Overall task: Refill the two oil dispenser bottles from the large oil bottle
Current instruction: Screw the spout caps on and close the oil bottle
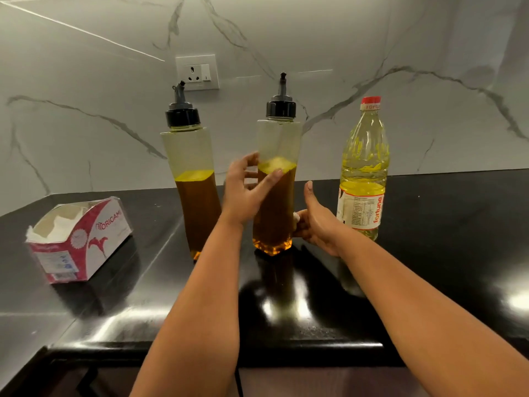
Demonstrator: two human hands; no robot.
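Head view: two dispensers stand on the black desk, each about half full. The left hand wraps its fingers round the right dispenser. The right hand pinches a white wad against its base. The left dispenser stands just beside; the oil bottle stands right, capped.

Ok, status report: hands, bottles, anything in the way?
Left hand grips right dispenser, right hand wipes its base with tissue. Both dispensers half full, caps on. Oil bottle capped. Nothing blocking.
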